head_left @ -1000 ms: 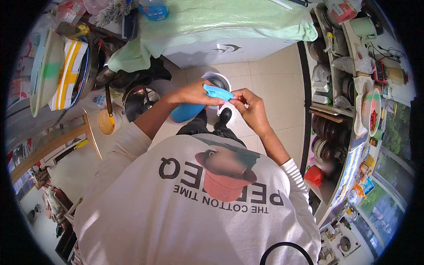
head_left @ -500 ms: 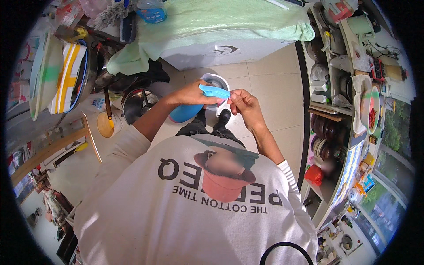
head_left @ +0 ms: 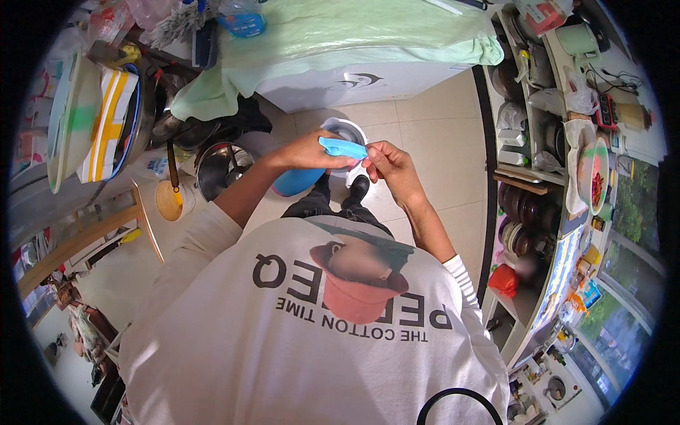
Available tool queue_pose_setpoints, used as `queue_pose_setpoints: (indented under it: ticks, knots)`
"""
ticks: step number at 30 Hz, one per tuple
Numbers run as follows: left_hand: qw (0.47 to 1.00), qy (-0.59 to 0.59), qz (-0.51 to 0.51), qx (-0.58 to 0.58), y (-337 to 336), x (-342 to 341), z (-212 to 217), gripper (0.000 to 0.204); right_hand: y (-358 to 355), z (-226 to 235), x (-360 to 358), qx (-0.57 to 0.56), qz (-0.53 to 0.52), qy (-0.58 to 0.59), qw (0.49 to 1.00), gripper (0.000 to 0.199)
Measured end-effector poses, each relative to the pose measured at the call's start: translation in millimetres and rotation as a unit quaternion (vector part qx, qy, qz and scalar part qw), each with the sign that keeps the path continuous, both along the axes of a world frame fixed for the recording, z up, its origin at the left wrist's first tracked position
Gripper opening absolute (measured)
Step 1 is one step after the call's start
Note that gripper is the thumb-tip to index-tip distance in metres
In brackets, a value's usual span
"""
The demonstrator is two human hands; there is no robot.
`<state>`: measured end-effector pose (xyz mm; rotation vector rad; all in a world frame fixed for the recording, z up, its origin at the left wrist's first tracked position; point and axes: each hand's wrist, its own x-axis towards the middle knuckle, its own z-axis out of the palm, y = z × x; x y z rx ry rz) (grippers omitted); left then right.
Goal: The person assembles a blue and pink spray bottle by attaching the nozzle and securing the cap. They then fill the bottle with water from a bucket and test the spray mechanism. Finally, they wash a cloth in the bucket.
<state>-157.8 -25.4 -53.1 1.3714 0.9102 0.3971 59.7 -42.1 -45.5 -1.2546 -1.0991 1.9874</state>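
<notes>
My left hand (head_left: 312, 150) is closed around one end of a light blue strip-shaped thing (head_left: 343, 147) with a rounded, slightly folded look; its exact kind does not show. The thumb and fingers of my right hand (head_left: 389, 170) pinch its other end, and what lies between those fingertips is too small to make out. Below my left hand and wrist, a larger rounded blue thing (head_left: 297, 182) with a pinkish lower edge is partly hidden. Beyond the hands, a round white container (head_left: 360, 131) with a grey inside stands on the floor.
A white chest-like box (head_left: 354, 81) under a green cloth (head_left: 340, 35) stands ahead. Shelves with stacked dishes (head_left: 520, 234) line the right. At left are a steel pot (head_left: 212, 177), a pan with a wooden handle (head_left: 169, 200) and stacked basins (head_left: 71, 120). My shoe (head_left: 360, 186) rests on the tiles.
My right fingertips have shifted very slightly left along the end of the blue strip. My left hand keeps its hold, and its place looks the same.
</notes>
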Motion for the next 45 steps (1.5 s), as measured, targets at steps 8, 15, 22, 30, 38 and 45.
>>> queue_pose_setpoints:
  ticks: [8, 15, 22, 30, 38, 45]
  knots:
    - [0.998, 0.027, -0.022, 0.054, -0.5, -1.0, -15.0, 0.025, -6.7, -5.4, -2.1, 0.152, -0.022, -0.039, 0.987, 0.009]
    - [0.998, -0.005, -0.006, 0.059, -2.1, 2.2, -7.8, 0.025, -10.8, -4.8, -6.6, 0.197, -0.072, -0.061, 0.976, 0.012]
    - [0.999, 0.025, 0.004, 0.022, -3.5, 1.1, -4.8, 0.024, -3.5, 7.9, -0.7, -0.021, -0.032, 0.003, 0.999, 0.01]
    - [0.999, 0.013, 0.006, 0.041, -6.0, 2.1, -3.1, 0.027, -11.9, -2.4, -5.4, 0.168, -0.046, -0.014, 0.985, 0.012]
    - [1.0, 0.01, 0.01, 0.016, -7.9, 1.7, -4.2, 0.028, -7.0, 0.2, 2.2, -0.012, -0.018, 0.021, 1.0, 0.017]
    - [1.0, 0.015, 0.004, 0.019, -8.6, 2.5, -4.8, 0.028, -12.2, -10.1, -0.8, 0.153, -0.029, 0.005, 0.988, 0.019]
